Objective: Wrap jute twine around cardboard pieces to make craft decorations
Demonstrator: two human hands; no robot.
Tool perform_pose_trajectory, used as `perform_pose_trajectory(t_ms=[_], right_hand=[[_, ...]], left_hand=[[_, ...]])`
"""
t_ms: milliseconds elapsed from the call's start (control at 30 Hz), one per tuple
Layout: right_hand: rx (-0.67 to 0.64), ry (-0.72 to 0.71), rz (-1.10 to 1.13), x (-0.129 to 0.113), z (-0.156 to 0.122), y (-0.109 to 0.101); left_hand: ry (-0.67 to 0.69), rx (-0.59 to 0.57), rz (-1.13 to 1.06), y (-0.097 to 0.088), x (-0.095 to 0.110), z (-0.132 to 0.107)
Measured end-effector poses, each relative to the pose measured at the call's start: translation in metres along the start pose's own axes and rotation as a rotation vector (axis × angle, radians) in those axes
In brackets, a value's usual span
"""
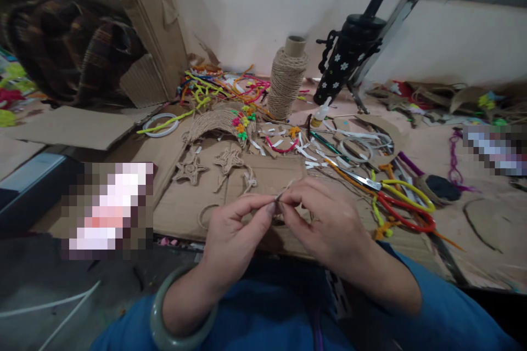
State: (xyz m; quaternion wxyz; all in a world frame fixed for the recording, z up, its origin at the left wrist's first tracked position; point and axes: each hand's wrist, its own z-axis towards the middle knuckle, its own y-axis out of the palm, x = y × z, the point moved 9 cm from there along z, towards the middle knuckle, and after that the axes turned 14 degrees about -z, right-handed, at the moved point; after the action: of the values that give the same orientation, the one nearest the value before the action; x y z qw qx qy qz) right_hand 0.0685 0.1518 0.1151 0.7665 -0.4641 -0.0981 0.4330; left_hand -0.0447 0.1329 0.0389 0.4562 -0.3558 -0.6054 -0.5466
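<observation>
My left hand (236,238) and my right hand (331,216) meet fingertip to fingertip above the front of a cardboard sheet (275,167). Both pinch something thin and dark, too small to name. Just beyond them, two stars of wound twine lie on the cardboard: a left star (190,170) and a right star (229,160). A twine end with a whitish knot (249,180) trails from the right one. Behind the stars is a twine-covered arch (216,122) with small coloured flowers (242,123) at its right end.
A spool of twine (287,85) and a black flowered tumbler (346,52) stand at the back. Yellow-and-red-handled scissors (405,197), a small glue bottle (321,113) and a green pen (329,145) lie to the right. Coloured pipe cleaners (206,90) pile up behind the arch.
</observation>
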Motion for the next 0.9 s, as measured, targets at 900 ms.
perform_pose_trajectory(t_ms=[900], right_hand=[[-0.047,0.028,0.078,0.004,-0.003,0.007]], left_hand=[[-0.089,0.032,-0.048,-0.006,-0.016,0.002]])
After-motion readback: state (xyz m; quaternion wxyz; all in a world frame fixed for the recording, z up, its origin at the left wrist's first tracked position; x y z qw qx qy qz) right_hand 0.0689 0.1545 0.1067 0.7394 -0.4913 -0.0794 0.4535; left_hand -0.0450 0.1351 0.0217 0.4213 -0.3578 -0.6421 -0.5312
